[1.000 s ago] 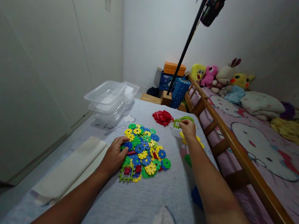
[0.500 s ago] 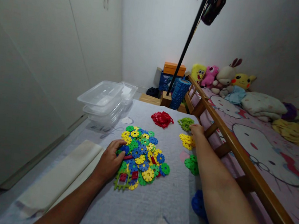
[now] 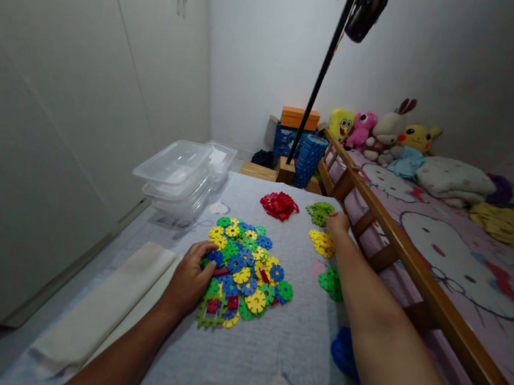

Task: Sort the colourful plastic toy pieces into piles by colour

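Observation:
My left hand [image 3: 189, 277] rests at the left edge of a mixed pile of plastic snowflake discs [image 3: 248, 287], its thumb and fingers closed around a blue disc [image 3: 215, 258]. Yellow, green and blue discs make up most of this pile. Red pieces and a light green lattice piece [image 3: 210, 320] lie among them. Reaching to the far right, my right hand [image 3: 338, 225] has its fingers pinched together at the edge of a light green pile [image 3: 319, 213]. What sits between those fingertips is hidden. Just below that hand is a yellow pile [image 3: 322, 244].
Sorted piles also include red pieces [image 3: 279, 205], green discs [image 3: 330, 283] and blue pieces [image 3: 344, 352], partly behind my right forearm. Clear plastic boxes [image 3: 173, 165] stand stacked at the left. A folded cream cloth [image 3: 104, 305] lies nearer. A wooden bed rail [image 3: 392, 245] borders the right side.

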Tool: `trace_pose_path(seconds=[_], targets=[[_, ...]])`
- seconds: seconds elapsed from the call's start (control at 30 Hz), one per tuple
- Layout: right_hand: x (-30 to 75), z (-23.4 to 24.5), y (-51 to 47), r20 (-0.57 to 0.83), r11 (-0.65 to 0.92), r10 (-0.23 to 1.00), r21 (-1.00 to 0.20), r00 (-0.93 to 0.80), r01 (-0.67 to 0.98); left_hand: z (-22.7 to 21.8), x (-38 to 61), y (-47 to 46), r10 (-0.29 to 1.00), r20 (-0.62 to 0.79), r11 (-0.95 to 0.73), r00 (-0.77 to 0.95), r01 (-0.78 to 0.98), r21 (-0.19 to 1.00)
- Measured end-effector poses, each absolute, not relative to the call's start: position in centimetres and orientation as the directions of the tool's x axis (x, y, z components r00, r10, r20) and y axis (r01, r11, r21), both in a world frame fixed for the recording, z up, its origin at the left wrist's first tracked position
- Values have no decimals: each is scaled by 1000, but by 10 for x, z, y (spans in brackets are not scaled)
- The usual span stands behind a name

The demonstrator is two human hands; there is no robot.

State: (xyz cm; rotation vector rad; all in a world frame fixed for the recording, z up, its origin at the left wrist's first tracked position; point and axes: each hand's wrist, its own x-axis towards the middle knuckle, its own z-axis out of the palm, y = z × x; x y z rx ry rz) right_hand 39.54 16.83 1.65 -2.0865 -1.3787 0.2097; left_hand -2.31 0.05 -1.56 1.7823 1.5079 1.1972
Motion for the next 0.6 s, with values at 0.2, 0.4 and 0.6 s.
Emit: trace_pose_path(seconds=[0.2, 0.4, 0.6], targets=[[381, 16, 164, 120, -232, 939, -466, 321, 854, -17, -23, 1, 957, 289, -250, 4, 511, 823], [370, 15, 168, 69, -206, 966, -381, 250, 901, -18, -24, 1, 955, 296, -259, 8, 512, 819], [367, 14, 169, 87, -230, 958, -338, 274, 913, -18, -24, 2, 951, 310, -267, 4, 517, 813]])
